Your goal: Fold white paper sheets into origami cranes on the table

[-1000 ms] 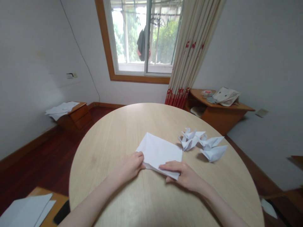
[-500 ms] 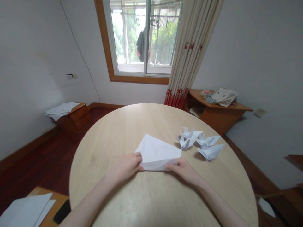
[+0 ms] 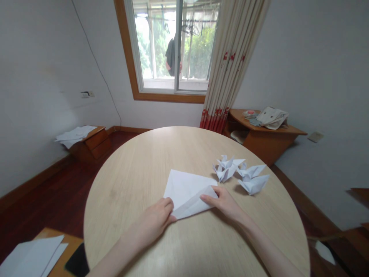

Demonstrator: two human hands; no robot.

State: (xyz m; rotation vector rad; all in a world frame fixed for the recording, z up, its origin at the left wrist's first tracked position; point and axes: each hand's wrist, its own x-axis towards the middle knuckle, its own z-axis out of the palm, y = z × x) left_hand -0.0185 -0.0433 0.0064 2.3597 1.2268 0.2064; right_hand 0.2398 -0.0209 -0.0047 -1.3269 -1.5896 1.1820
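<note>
A white sheet of paper (image 3: 186,188) lies on the round wooden table (image 3: 138,165), its near edge folded up into a slanting flap that widens to the right. My left hand (image 3: 158,217) grips the near left corner, thumb at the edge and fingers curled over it. Over at the right end of the flap, my right hand (image 3: 221,200) pinches the paper between thumb and fingers. Just beyond that hand, several folded white paper birds (image 3: 253,184) stand close together on the tabletop.
At the lower left, loose white sheets (image 3: 31,254) and a dark phone-like object (image 3: 77,261) rest on a low wooden surface. A small cabinet (image 3: 98,144) with papers stands far left. A corner desk (image 3: 268,142) holding a cloth bag (image 3: 272,117) is at the right.
The paper has turned, its left end coming nearer and its right end swinging away. My left hand has shifted toward me, and the flap now slants. Both hands still grip the sheet.
</note>
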